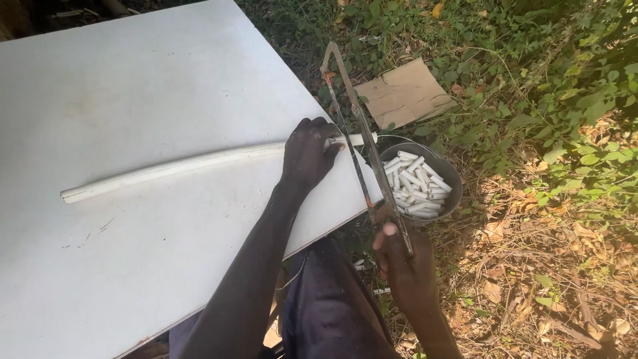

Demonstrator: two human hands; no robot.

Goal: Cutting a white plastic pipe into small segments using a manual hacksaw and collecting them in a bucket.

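Left hand (308, 154) presses flat, fingers curled over a long white plastic pipe (179, 166), pinning it to the white flat board (133, 86) near the board's right edge. The pipe lies across the board, its short free end (367, 139) jutting past the edge. Right hand (404, 260) is closed around the handle of a rusty metal-framed hacksaw (359, 139); the blade crosses the pipe just beside the left fingertips. Below the overhang sits a round dark metal bowl (450, 174) full of short white pipe offcuts (415, 185), on leaf litter. A scrap of brown cardboard (404, 92) lies in the green weeds (551, 86) beyond.

Judgement: for a clean cut, keep the holding hand tight and close to the blade but clear of the teeth, run the blade square to the pipe, use light even strokes, and keep the overhang above the bowl.
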